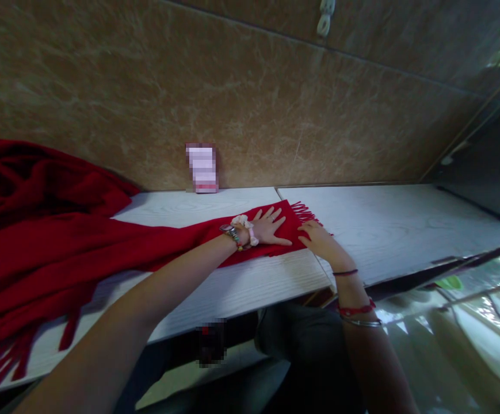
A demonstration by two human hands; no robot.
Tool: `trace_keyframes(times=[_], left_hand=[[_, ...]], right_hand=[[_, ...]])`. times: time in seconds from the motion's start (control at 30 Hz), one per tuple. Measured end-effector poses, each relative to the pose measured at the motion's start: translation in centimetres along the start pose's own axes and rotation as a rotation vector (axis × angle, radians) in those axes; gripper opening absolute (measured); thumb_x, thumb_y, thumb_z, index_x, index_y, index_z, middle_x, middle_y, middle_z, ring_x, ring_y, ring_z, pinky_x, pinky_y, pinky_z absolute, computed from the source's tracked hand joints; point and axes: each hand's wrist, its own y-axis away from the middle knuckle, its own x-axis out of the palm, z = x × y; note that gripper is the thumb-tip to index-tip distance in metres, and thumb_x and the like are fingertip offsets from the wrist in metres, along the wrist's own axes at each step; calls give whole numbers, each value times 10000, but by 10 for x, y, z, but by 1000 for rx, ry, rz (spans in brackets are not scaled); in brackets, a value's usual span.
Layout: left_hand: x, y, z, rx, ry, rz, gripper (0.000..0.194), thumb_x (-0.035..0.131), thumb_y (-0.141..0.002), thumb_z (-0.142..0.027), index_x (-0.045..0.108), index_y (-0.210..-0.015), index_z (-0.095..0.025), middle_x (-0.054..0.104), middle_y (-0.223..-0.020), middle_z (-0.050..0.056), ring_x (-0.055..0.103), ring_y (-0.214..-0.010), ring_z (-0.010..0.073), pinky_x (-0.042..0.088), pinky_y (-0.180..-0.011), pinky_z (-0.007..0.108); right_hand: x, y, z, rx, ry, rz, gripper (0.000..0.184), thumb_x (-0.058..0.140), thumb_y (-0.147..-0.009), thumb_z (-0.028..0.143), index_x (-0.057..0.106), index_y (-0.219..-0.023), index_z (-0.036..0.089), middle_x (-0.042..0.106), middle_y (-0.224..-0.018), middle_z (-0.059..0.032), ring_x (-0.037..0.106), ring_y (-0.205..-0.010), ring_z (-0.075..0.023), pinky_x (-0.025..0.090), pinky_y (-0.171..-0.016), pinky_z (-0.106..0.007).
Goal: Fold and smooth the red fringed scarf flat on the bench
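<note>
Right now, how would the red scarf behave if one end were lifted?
The red scarf would probably flop rather than hold shape, since it lies in loose folds. Its fringe would likely dangle, being separate thin strands.

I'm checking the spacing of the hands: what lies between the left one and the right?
A narrow strip of the red cloth separates the left hand from the right hand, seen in the head view.
</note>
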Motion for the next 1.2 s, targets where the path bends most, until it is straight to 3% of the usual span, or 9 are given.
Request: trace_keyframes(times=[0.13, 0.33, 0.43, 0.57, 0.8, 0.9, 1.03, 1.2], left_hand=[[8, 34, 8, -52, 25, 7, 952, 343, -704, -758, 143, -1413, -156, 10, -1476, 145, -29, -1344, 321, 68, -1053, 525], [12, 67, 3, -73, 1, -60, 859, 323, -770, -699, 140, -1412, -158, 24, -1479, 131, 8, -1351, 286, 92, -1068, 476], [14, 74, -2, -77, -38, -99, 850, 341, -777, -680, 166, -1405, -135, 65, -1476, 137, 38, -1351, 288, 103, -1069, 469], [21, 83, -3, -91, -54, -120, 805, 330, -802, -654, 186, -1401, -136, 119, -1470, 135, 93, -1346, 287, 133, -1067, 454], [6, 79, -1, -129, 36, -66, 710, 239, -845, -625, 242, -1387, -167, 186, -1461, 111, 167, -1333, 282, 192, -1054, 450], [-1, 70, 4, -199, 22, -182, 621, 187, -893, -538, 300, -1362, -146, 259, -1439, 113, 198, -1327, 266, 222, -1048, 430], [10, 63, 14, -301, -37, -228, 633, 219, -889, -523, 300, -1356, -104, 246, -1438, 135, 200, -1325, 271, 212, -1053, 447], [27, 60, 19, -327, -64, -207, 686, 223, -860, -576, 273, -1374, -125, 219, -1450, 118, 178, -1332, 272, 190, -1058, 468]], right_hand=[[0, -1, 4, 15, 79, 49, 244, 503, -783, 119, 637, -986, 97, 594, -1072, -146, 508, -1056, -226, 390, -931, -368], [-1, -14, 31, -95, -5, -51, 375, 424, -804, 125, 561, -1151, 89, 526, -1222, -152, 438, -1176, -231, 351, -1008, -395], [10, -17, 37, -146, -69, 70, 417, 435, -830, 198, 499, -1232, 103, 488, -1284, -139, 403, -1220, -226, 339, -1023, -399], [22, -15, 30, -91, -111, 174, 447, 421, -855, 263, 464, -1267, 96, 445, -1330, -146, 349, -1264, -231, 297, -1049, -413], [11, -29, 26, -54, -119, 90, 447, 390, -861, 258, 460, -1270, 90, 443, -1330, -150, 353, -1262, -223, 289, -1052, -396], [13, -54, 31, -76, -82, 48, 450, 355, -877, 238, 434, -1284, 64, 434, -1336, -160, 344, -1267, -212, 275, -1057, -370], [29, -80, 30, -104, -10, 152, 475, 357, -894, 310, 396, -1315, 93, 392, -1372, -146, 311, -1285, -220, 260, -1055, -401], [45, -82, 19, -63, 56, 192, 485, 278, -918, 349, 369, -1340, 128, 352, -1399, -132, 285, -1299, -220, 270, -1043, -414]])
